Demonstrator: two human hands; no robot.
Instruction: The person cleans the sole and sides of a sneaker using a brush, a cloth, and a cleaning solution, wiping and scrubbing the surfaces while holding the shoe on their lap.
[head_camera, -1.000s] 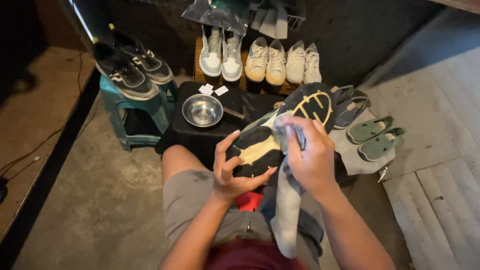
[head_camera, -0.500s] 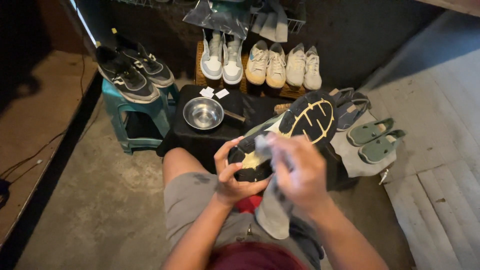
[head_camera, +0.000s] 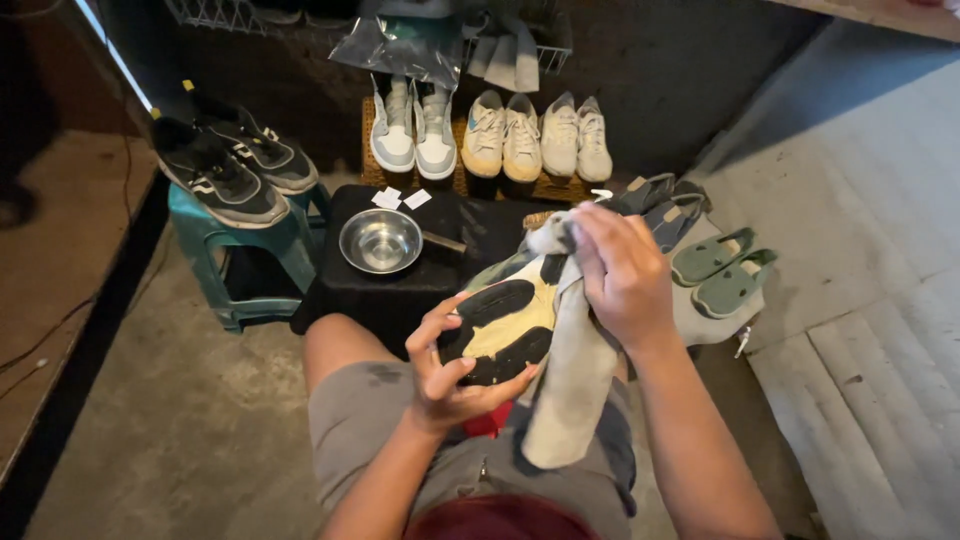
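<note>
My left hand (head_camera: 452, 368) has its grip closed round the heel of the upturned shoe (head_camera: 505, 320), black-and-yellow sole up, over my lap. Right hand (head_camera: 622, 275) pinches a grey cloth (head_camera: 572, 385) against the toe end. Steel bowl (head_camera: 380, 241) on black table (head_camera: 400, 290) just beyond

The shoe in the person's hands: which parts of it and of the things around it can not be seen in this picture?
Head view:
- Shoe: only the sole shows; its toe end is covered by the right hand and the grey cloth.
- Left hand: palm hidden behind the heel.
- Steel bowl: contents too dim to tell.
- Plastic bag: cut by the top edge.
</note>
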